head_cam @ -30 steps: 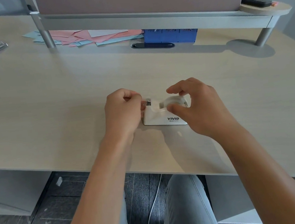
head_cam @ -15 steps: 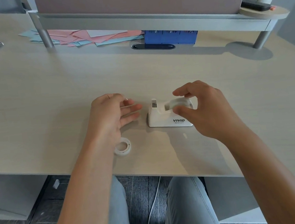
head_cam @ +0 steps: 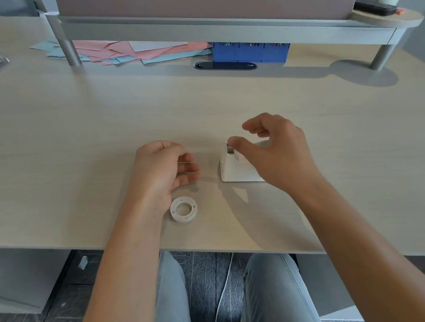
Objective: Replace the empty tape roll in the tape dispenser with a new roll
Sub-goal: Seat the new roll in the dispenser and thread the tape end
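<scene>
My right hand (head_cam: 279, 151) over white tape dispenser (head_cam: 234, 170), thumb at cutter end, fingers curled loose, grasping nothing as far as I can tell. Dispenser on desk (head_cam: 67, 143), at 3 o'clock from my left hand (head_cam: 163, 170). Left hand half closed, maybe pinching clear tape strip, too faint to tell. Tape roll (head_cam: 183, 209) flat on desk, at 6 o'clock from left hand, near desk edge.

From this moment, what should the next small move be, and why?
Probably the left hand should carry the pulled strip clear, or drop it. It seems to pinch a faint clear strip running toward the white plastic tape dispenser, whose cutter the right hand hovers over. The empty translucent ring core already lies on the pale wooden desk.
</scene>
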Demonstrator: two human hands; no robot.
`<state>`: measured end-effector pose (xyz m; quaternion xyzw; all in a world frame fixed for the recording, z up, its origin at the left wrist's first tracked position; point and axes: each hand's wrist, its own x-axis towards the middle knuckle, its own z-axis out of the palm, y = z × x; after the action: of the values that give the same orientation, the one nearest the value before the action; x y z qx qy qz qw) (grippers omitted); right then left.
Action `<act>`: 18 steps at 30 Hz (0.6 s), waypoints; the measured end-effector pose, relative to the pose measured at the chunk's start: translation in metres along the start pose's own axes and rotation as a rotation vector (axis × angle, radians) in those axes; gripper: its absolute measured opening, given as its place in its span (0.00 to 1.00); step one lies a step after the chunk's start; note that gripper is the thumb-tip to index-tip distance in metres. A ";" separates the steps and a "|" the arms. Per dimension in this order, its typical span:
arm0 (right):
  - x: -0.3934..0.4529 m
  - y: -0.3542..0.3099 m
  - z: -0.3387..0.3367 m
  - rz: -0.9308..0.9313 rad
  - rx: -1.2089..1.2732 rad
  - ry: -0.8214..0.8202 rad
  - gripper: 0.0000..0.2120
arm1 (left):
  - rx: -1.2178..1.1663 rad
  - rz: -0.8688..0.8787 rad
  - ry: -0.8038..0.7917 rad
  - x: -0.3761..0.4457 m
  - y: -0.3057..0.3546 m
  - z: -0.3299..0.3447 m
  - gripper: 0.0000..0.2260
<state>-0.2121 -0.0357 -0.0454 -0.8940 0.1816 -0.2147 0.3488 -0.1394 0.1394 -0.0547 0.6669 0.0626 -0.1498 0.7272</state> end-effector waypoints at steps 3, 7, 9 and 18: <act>0.001 -0.001 0.002 0.037 0.020 -0.036 0.22 | 0.094 0.040 0.016 0.000 -0.002 -0.003 0.06; 0.004 -0.003 0.003 0.049 0.045 -0.062 0.19 | 0.214 0.097 0.042 -0.002 -0.003 -0.006 0.09; 0.004 -0.002 0.004 0.048 0.065 -0.070 0.18 | 0.287 0.135 0.093 -0.001 -0.006 -0.008 0.08; -0.026 0.018 -0.014 -0.039 0.256 0.171 0.09 | 0.677 0.600 0.092 -0.048 -0.025 0.017 0.19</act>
<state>-0.2438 -0.0434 -0.0553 -0.8241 0.1645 -0.3181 0.4389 -0.1940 0.1273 -0.0626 0.8617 -0.1535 0.0853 0.4760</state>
